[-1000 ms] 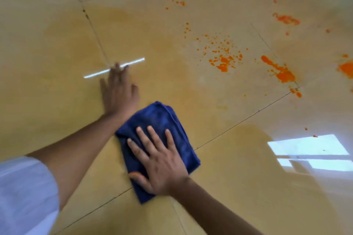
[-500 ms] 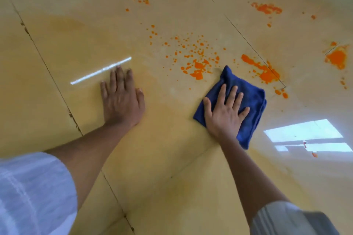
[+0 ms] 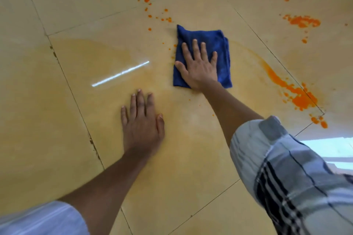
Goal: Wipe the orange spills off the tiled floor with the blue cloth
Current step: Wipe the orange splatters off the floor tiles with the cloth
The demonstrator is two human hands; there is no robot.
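Your right hand [image 3: 198,68] presses the blue cloth [image 3: 215,44] flat, fingers spread; your left hand [image 3: 142,120] lies open on the tiled floor [image 3: 76,15], holding nothing. Orange spills [image 3: 298,97] lie beside.

Ahead of cloth: small orange drops [image 3: 165,18] lie just beyond the blue cloth [image 3: 219,44]; bare tiled floor [image 3: 95,2] past them.
Right of cloth: open tile up to the long orange streak [image 3: 298,95].
Far right: an orange patch [image 3: 303,22], well apart.
Left of cloth: left hand [image 3: 142,120] rests flat on the tile, near the cloth's lower left.
On cloth: right hand [image 3: 198,68] presses flat.
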